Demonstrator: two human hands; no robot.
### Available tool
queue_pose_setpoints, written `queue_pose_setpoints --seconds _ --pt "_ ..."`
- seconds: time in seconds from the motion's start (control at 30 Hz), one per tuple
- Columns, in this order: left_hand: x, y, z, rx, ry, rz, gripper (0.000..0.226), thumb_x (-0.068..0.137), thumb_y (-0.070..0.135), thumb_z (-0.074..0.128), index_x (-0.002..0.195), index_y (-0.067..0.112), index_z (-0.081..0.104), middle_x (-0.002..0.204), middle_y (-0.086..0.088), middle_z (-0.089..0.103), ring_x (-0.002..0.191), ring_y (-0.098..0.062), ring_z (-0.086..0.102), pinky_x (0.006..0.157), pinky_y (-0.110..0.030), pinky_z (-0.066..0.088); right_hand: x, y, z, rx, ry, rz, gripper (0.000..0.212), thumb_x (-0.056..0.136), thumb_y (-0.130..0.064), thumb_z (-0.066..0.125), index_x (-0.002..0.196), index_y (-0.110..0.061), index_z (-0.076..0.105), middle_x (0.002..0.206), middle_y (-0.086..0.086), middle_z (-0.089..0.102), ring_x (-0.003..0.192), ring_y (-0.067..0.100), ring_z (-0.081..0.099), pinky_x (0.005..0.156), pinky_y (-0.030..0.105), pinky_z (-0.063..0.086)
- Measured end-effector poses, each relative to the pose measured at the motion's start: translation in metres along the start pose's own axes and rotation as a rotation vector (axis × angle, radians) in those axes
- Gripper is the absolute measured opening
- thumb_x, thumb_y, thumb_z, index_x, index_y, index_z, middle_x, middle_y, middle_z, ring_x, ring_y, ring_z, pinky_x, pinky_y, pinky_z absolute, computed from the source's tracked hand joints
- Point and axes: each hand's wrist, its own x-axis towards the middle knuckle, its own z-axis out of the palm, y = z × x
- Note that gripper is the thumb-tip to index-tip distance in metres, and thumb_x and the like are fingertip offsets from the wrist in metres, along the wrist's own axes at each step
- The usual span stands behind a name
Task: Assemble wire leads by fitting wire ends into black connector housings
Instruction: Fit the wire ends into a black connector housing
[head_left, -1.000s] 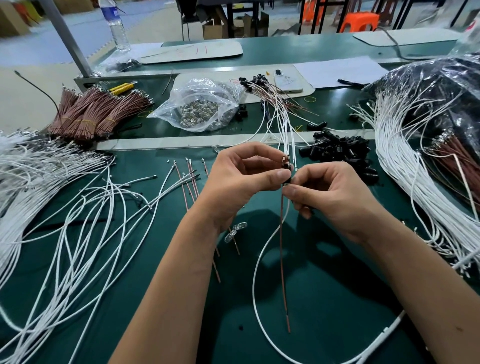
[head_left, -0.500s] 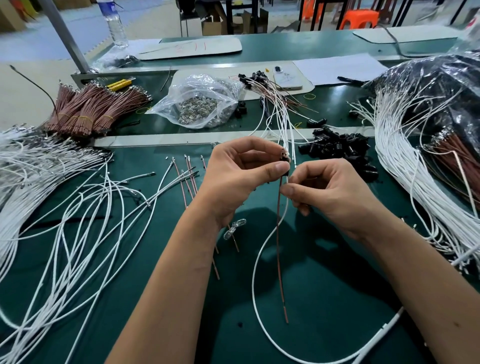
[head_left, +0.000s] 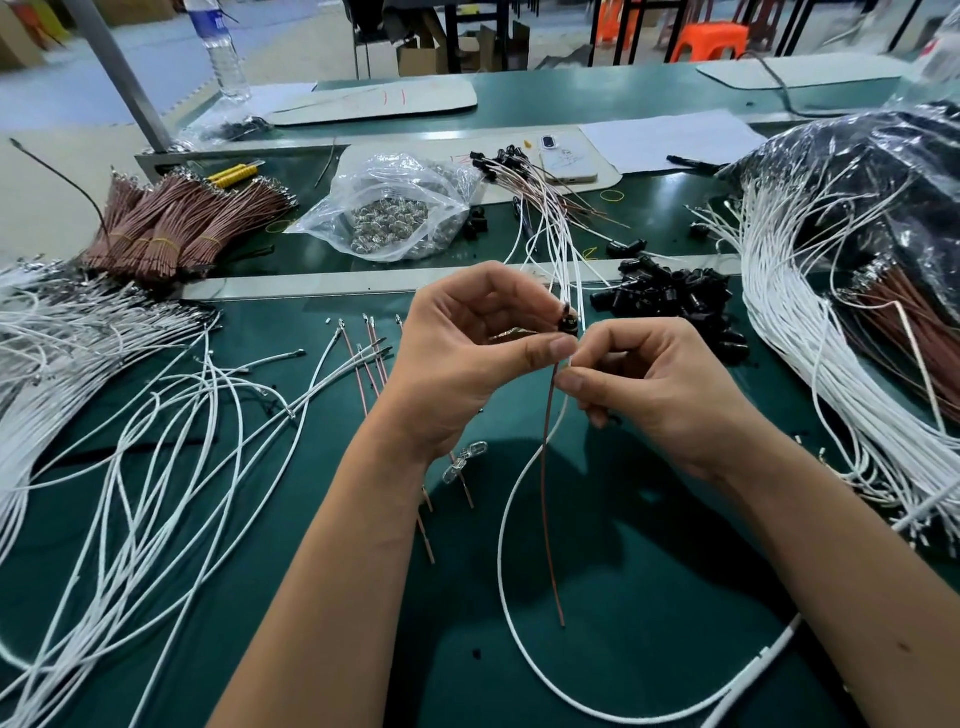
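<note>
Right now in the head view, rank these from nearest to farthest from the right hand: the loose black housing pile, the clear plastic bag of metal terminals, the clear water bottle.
1. Loose black housing pile: just beyond the right hand, slightly right.
2. Clear plastic bag of metal terminals: farther back, to the left.
3. Clear water bottle: far back left, at the bench's far edge.

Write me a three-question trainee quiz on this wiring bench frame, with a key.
1. True or false: the left hand pinches a black connector housing.
2. Which wire hangs straight down from the right hand? A. brown wire B. yellow wire C. blue wire
3. Fill in: the loose pile of black housings lies to the ____ of the hands.

Key: 1 true; 2 A; 3 right
</note>
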Motion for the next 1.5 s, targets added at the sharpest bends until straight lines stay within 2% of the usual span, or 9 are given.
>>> queue_pose_setpoints --seconds 0.1,0.27,0.63,0.8,1.03,1.13,1.27,1.37,1.5 --pt "0.000 0.001 0.000 0.019 -0.057 0.016 0.032 0.069 -0.012 0.081 0.091 0.001 0.062 0.089 -0.015 0.067 0.085 -0.026 0.064 0.081 -0.030 0.056 0.000 0.000 -0.001 -0.001 -0.001 -0.007 0.013 0.078 -0.016 0.084 0.071 -0.019 0.073 0.064 0.006 0.063 0.054 0.018 0.056 0.053 0.023 0.048" --pt "0.000 0.002 -0.001 0.013 -0.111 0.030 0.035 0.070 -0.017 0.079 0.091 0.004 0.060 0.089 -0.013 0.066 0.087 -0.027 0.064 0.081 -0.033 0.056 0.000 0.000 -0.001 0.006 0.003 -0.016 0.014 0.078 -0.017 0.083 0.070 -0.021 0.073 0.063 0.005 0.062 0.057 0.020 0.055 0.053 0.026 0.048" --pt "0.000 0.002 0.004 0.002 -0.090 0.074 0.033 0.069 -0.018 0.078 0.085 0.006 0.063 0.089 -0.013 0.069 0.083 -0.024 0.066 0.079 -0.031 0.057 0.001 -0.003 -0.002 -0.019 -0.011 -0.070 0.014 0.077 -0.023 0.084 0.071 -0.022 0.071 0.065 0.005 0.060 0.055 0.020 0.054 0.054 0.025 0.047" --pt "-0.001 0.001 0.005 -0.007 -0.080 0.072 0.031 0.069 -0.018 0.077 0.084 0.003 0.061 0.087 -0.013 0.068 0.081 -0.023 0.066 0.078 -0.030 0.056 0.003 0.000 -0.003 -0.087 -0.012 -0.080 0.021 0.080 -0.013 0.081 0.070 -0.027 0.069 0.068 0.006 0.059 0.056 0.022 0.054 0.052 0.029 0.047" --pt "0.000 -0.003 0.005 -0.006 -0.038 0.048 0.031 0.067 -0.015 0.078 0.083 0.003 0.060 0.087 -0.012 0.067 0.080 -0.023 0.065 0.078 -0.029 0.055 0.004 0.009 -0.004 -0.147 0.012 -0.075 0.021 0.082 -0.020 0.083 0.069 -0.031 0.069 0.068 0.006 0.062 0.056 0.023 0.052 0.050 0.030 0.046" --pt "0.000 -0.004 0.003 0.001 -0.033 0.034 0.031 0.068 -0.016 0.078 0.083 0.003 0.059 0.088 -0.012 0.067 0.082 -0.024 0.065 0.080 -0.030 0.055 0.004 0.010 -0.005 -0.183 0.033 -0.091 0.016 0.082 -0.022 0.084 0.073 -0.027 0.072 0.069 0.006 0.064 0.055 0.017 0.053 0.049 0.032 0.046" --pt "0.001 -0.004 0.001 -0.008 -0.063 0.035 0.033 0.070 -0.020 0.074 0.085 0.003 0.057 0.089 -0.012 0.069 0.082 -0.024 0.067 0.081 -0.034 0.057 0.004 0.009 -0.005 -0.163 0.065 -0.175 0.010 0.085 -0.019 0.084 0.085 -0.023 0.075 0.073 -0.004 0.065 0.060 0.006 0.056 0.050 0.024 0.046" --pt "0.001 -0.004 0.002 -0.006 -0.073 0.036 0.034 0.070 -0.022 0.072 0.085 0.003 0.055 0.088 -0.011 0.069 0.081 -0.022 0.067 0.080 -0.032 0.056 0.005 0.009 -0.005 -0.168 0.075 -0.235 0.016 0.086 -0.006 0.083 0.087 -0.020 0.076 0.079 -0.001 0.065 0.061 0.008 0.057 0.047 0.026 0.047" --pt "0.001 -0.003 0.001 0.013 -0.077 0.040 0.035 0.069 -0.021 0.074 0.084 0.004 0.055 0.086 -0.007 0.070 0.079 -0.021 0.067 0.077 -0.030 0.056 0.006 0.009 -0.006 -0.171 0.076 -0.268 0.013 0.085 -0.003 0.082 0.088 -0.016 0.080 0.085 0.013 0.068 0.060 0.013 0.058 0.046 0.028 0.050"
